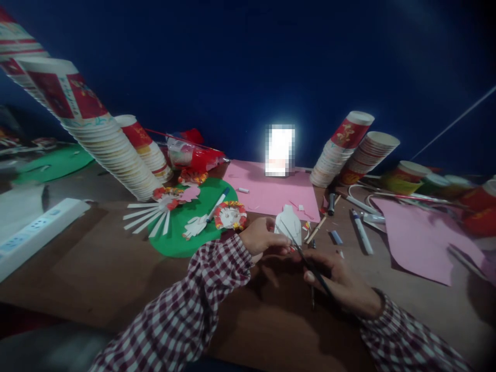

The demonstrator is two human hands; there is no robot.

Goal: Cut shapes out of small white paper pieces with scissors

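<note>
My left hand (267,238) is closed, its fingertips pinched over the lower edge of a white paper cutout (287,221) shaped like a bottle or figure. A speck of red shows at those fingertips; what they pinch is too small to make out. My right hand (341,281) grips a slim black tool (318,279) with two thin points, scissors or tweezers. Its points reach up past my left fingertips, in front of the white cutout. Beneath the right hand, a thin dark stick (312,297) lies partly hidden.
Tall paper cup stacks (112,150) lean at left, others (343,147) at right. Green sheet (170,245) carries paper cutouts, a pen and a decorated ring (230,215). Pink sheets (251,178), a marker (361,232), a bright blurred screen (279,150) and a power strip (39,232) surround.
</note>
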